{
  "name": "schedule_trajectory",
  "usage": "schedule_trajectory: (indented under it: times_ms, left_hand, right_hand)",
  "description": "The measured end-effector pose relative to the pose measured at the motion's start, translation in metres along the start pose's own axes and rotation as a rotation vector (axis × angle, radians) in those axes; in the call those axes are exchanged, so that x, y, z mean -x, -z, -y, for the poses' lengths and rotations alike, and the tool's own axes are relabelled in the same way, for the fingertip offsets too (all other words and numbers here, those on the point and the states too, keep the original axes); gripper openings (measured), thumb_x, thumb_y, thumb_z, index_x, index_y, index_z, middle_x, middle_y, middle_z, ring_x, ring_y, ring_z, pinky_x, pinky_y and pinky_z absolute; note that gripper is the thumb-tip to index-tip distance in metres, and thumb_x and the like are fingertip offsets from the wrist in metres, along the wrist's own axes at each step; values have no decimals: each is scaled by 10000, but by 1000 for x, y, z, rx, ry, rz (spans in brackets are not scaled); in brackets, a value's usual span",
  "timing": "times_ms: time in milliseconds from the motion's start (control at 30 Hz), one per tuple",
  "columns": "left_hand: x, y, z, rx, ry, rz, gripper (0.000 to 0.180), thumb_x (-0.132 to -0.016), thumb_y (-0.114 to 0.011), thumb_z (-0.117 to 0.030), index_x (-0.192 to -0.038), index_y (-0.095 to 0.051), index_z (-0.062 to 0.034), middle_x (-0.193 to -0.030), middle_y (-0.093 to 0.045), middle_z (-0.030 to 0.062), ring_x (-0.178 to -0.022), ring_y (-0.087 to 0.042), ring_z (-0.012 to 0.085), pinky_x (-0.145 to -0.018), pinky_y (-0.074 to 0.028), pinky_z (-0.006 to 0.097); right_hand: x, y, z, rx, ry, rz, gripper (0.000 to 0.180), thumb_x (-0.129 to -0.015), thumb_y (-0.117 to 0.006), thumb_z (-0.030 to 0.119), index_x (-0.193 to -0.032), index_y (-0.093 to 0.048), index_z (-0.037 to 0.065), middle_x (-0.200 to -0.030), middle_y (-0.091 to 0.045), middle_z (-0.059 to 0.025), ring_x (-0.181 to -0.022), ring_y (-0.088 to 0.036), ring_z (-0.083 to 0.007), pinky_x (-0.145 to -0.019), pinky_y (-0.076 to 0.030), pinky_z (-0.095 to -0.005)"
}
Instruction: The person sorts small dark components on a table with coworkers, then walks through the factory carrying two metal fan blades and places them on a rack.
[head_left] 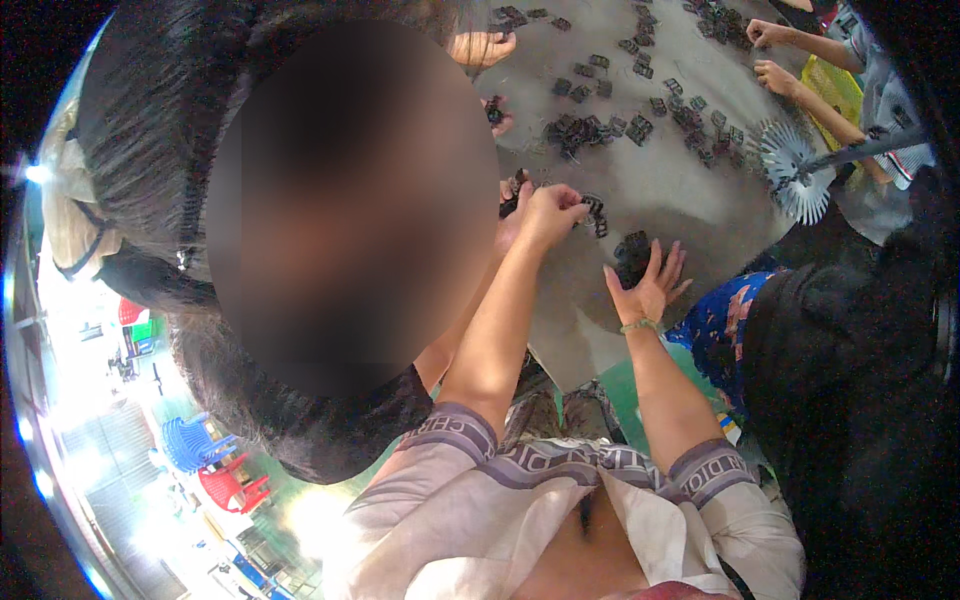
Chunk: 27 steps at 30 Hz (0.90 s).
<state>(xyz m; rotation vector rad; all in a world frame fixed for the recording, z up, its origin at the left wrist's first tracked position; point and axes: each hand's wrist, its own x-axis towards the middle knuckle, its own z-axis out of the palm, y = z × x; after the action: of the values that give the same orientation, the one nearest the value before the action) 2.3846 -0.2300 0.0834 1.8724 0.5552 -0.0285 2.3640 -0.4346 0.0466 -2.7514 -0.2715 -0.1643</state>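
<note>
My left hand [553,214] is closed over the grey table [570,345], fingers pinched. A small black slotted plastic piece [597,216] is at its fingertips, apparently gripped there. To the right, my right hand [650,288] has its fingers spread, with a green bracelet at the wrist. A clump of black pieces [632,258] lies against its thumb and index finger, partly hidden by them. Just beyond my left hand, a person beside me has a hand on dark pieces [512,193], mostly covered by my hand and that person's head.
Many black pieces [575,135] lie scattered and heaped across the far tabletop. A co-worker's hands [775,75] are at the far right, by a yellow basket [832,95]. A fan-like grey metal disc [795,172] stands at the right edge. The neighbour's head [150,150] fills the left.
</note>
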Motion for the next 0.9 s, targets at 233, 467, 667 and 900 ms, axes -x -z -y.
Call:
schedule_trajectory:
  times_ms: [233, 467, 667, 900]
  left_hand:
    - [22, -14, 9, 391, 166, 185, 149, -746, -649, -159, -754, -588, -23, -661, -613, 22, -535, -523, 65, -480, -408, 197]
    - [52, -23, 3, 398, 102, 103, 149, -761, -633, -130, -784, -588, 9, -670, -594, 17, -593, -510, 59, -533, -405, 212]
    - [69, -33, 28, 430, -18, -74, 154, -774, -641, -143, -822, -598, -3, -689, -553, -23, -606, -462, 38, -526, -365, 197]
    - [74, -32, 44, 335, 17, -81, 149, -754, -656, -120, -810, -604, 8, -696, -572, -5, -650, -491, 54, -575, -396, 203]
  right_hand:
    - [-8, 19, 23, -402, 210, -49, 323, -701, -669, 269, -974, -596, 113, -979, -527, -84, -968, -474, -287, -868, -334, -477]
    - [-10, 13, 23, -778, -100, 232, 178, -687, -678, 156, -795, -630, 23, -663, -583, -82, -581, -557, -209, -571, -447, -326]
    - [0, -5, 12, -871, -445, 651, 202, -701, -665, 173, -766, -622, -13, -644, -610, -89, -569, -575, -166, -570, -455, -290]
    - [8, -21, 23, -732, -122, 303, 198, -710, -663, 170, -808, -620, 4, -597, -594, -63, -586, -590, -161, -573, -455, -290]
